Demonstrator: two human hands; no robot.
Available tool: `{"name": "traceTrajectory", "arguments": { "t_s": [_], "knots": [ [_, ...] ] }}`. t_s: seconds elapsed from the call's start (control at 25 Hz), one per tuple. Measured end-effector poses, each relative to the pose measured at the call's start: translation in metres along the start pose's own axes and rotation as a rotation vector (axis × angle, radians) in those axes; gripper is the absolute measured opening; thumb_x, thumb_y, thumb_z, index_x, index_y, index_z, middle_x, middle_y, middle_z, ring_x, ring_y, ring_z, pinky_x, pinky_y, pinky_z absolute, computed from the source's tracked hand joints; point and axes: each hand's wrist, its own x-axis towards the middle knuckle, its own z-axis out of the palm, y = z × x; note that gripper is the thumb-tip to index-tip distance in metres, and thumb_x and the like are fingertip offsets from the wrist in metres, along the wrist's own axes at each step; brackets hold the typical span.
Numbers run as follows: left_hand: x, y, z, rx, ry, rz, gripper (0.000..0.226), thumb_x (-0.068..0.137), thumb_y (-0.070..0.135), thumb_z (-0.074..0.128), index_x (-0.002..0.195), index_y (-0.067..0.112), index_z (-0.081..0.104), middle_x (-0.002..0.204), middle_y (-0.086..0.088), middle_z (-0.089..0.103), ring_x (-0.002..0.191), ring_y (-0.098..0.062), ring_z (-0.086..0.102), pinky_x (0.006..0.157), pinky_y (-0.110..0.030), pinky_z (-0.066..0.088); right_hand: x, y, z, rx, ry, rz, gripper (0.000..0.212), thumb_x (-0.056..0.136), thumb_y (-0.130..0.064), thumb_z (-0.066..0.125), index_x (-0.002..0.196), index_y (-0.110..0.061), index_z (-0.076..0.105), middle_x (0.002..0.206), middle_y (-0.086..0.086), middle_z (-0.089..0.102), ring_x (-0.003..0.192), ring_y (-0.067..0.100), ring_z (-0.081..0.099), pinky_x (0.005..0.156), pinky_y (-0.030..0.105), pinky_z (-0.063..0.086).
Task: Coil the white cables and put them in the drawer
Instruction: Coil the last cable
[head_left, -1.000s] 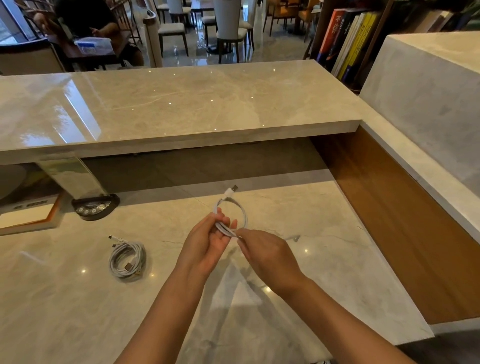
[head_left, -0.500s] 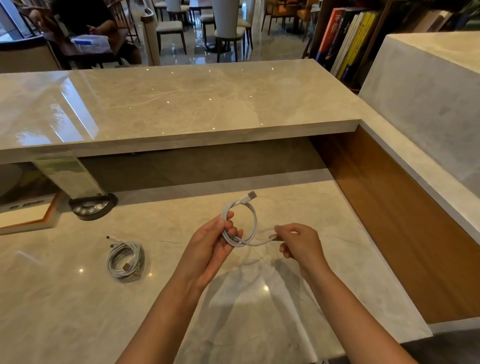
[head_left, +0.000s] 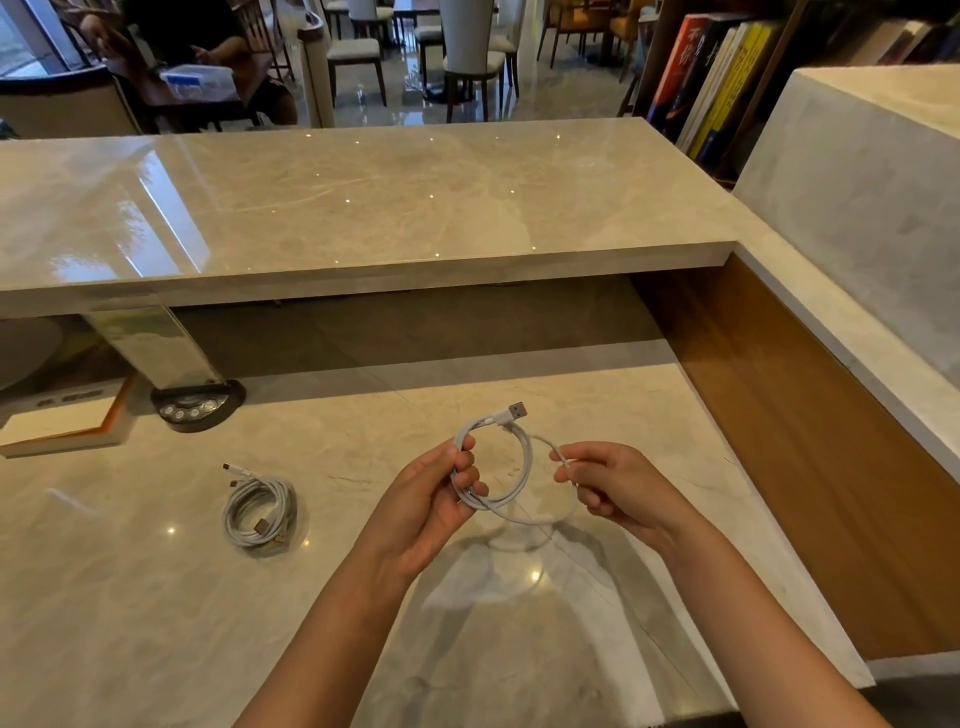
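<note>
A white cable (head_left: 523, 457) hangs in a round loop between my hands, above the lower marble desk (head_left: 156, 597). Its USB plug (head_left: 511, 413) sticks up at the top of the loop. My left hand (head_left: 431, 499) pinches the left side of the loop, where several turns lie together. My right hand (head_left: 608, 480) pinches the loose strand at the right side. A second white cable (head_left: 260, 512), coiled into a bundle, lies on the desk to the left of my hands. No drawer is in view.
A raised marble counter (head_left: 363, 208) runs across behind the desk. A wooden side panel (head_left: 810, 441) closes the right side. A black round socket hub (head_left: 197, 405) and a white box (head_left: 57, 426) sit at the far left. A person sits at a table beyond the counter.
My right hand first drew away to the right with the strand, then swung up beside the loop. The loop has grown wider and the plug now stands higher.
</note>
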Motion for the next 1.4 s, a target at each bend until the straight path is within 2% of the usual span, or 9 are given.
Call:
{"name": "traceTrajectory", "arguments": {
  "t_s": [0.24, 0.36, 0.48, 0.6, 0.8, 0.96, 1.04, 1.2, 1.4],
  "knots": [
    [0.002, -0.015, 0.003, -0.148, 0.023, -0.115, 0.026, 0.096, 0.007, 0.037, 0.084, 0.002, 0.06, 0.057, -0.001, 0.051, 0.043, -0.007, 0.047, 0.05, -0.021, 0.05, -0.007, 0.004, 0.015, -0.139, -0.073, -0.199, 0.024, 0.086, 0.005, 0.046, 0.091, -0.008, 0.065, 0.064, 0.002, 0.062, 0.05, 0.012, 0.044, 0.047, 0.021, 0.037],
    [0.005, -0.017, 0.007, -0.163, 0.033, -0.127, 0.028, 0.097, 0.008, 0.035, 0.084, 0.002, 0.059, 0.055, -0.001, 0.051, 0.042, -0.006, 0.047, 0.05, -0.021, 0.05, -0.013, 0.001, 0.028, -0.026, -0.076, -0.303, 0.028, 0.082, -0.002, 0.048, 0.1, -0.024, 0.049, 0.073, 0.007, 0.059, 0.057, 0.013, 0.05, 0.055, 0.024, 0.043],
    [0.005, -0.016, 0.009, -0.159, 0.051, -0.124, 0.026, 0.097, 0.007, 0.036, 0.086, 0.001, 0.059, 0.055, -0.001, 0.051, 0.042, -0.007, 0.046, 0.051, -0.021, 0.051, -0.016, 0.01, 0.035, -0.301, 0.014, -0.521, 0.046, 0.084, -0.013, 0.064, 0.103, -0.042, 0.034, 0.078, -0.001, 0.057, 0.064, 0.006, 0.054, 0.061, 0.022, 0.046],
    [0.005, -0.02, 0.013, -0.149, 0.064, -0.121, 0.024, 0.097, 0.004, 0.036, 0.087, -0.001, 0.058, 0.055, -0.002, 0.051, 0.042, -0.007, 0.047, 0.05, -0.022, 0.051, -0.015, 0.015, 0.041, -0.519, 0.211, -0.687, 0.026, 0.088, -0.027, 0.059, 0.099, -0.04, 0.04, 0.078, -0.022, 0.056, 0.07, -0.002, 0.057, 0.058, 0.01, 0.041],
    [0.006, -0.022, 0.014, -0.107, 0.072, -0.086, 0.023, 0.094, 0.0, 0.039, 0.085, -0.001, 0.06, 0.056, -0.003, 0.051, 0.044, -0.007, 0.046, 0.051, -0.021, 0.049, -0.011, 0.019, 0.043, -0.533, 0.351, -0.888, 0.013, 0.087, -0.033, 0.049, 0.096, -0.032, 0.059, 0.088, -0.008, 0.064, 0.077, -0.007, 0.054, 0.061, 0.008, 0.04],
    [0.005, -0.02, 0.015, -0.003, 0.04, -0.048, 0.021, 0.092, -0.003, 0.041, 0.086, -0.001, 0.061, 0.058, -0.003, 0.05, 0.046, -0.008, 0.047, 0.053, -0.022, 0.05, -0.016, 0.014, 0.044, -0.258, 0.454, -0.801, 0.017, 0.083, -0.014, 0.068, 0.081, -0.032, 0.068, 0.109, -0.006, 0.051, 0.075, 0.002, 0.053, 0.059, 0.011, 0.045],
    [0.006, -0.017, 0.017, 0.099, 0.025, -0.022, 0.02, 0.092, -0.002, 0.042, 0.088, -0.001, 0.061, 0.058, -0.002, 0.05, 0.047, -0.008, 0.048, 0.055, -0.021, 0.051, -0.023, 0.006, 0.045, -0.073, 0.528, -0.697, 0.022, 0.083, -0.01, 0.067, 0.081, -0.032, 0.068, 0.102, -0.008, 0.059, 0.074, 0.004, 0.056, 0.057, 0.011, 0.045],
    [0.007, -0.013, 0.014, 0.148, 0.044, 0.0, 0.018, 0.091, -0.003, 0.042, 0.089, -0.001, 0.06, 0.06, -0.003, 0.048, 0.047, -0.008, 0.047, 0.056, -0.022, 0.051, -0.026, -0.016, 0.025, 0.262, 0.635, -0.533, 0.015, 0.092, -0.016, 0.055, 0.089, -0.017, 0.07, 0.074, -0.007, 0.068, 0.044, 0.005, 0.046, 0.041, 0.015, 0.038],
    [0.007, -0.008, 0.018, 0.213, -0.054, -0.019, 0.02, 0.094, 0.002, 0.04, 0.094, 0.0, 0.061, 0.061, -0.001, 0.048, 0.049, -0.007, 0.044, 0.059, -0.022, 0.05, -0.02, -0.025, -0.001, 0.026, 0.499, -0.366, 0.024, 0.096, -0.012, 0.044, 0.105, -0.011, 0.067, 0.066, 0.001, 0.055, 0.047, 0.01, 0.042, 0.044, 0.021, 0.036]
  ]
}}
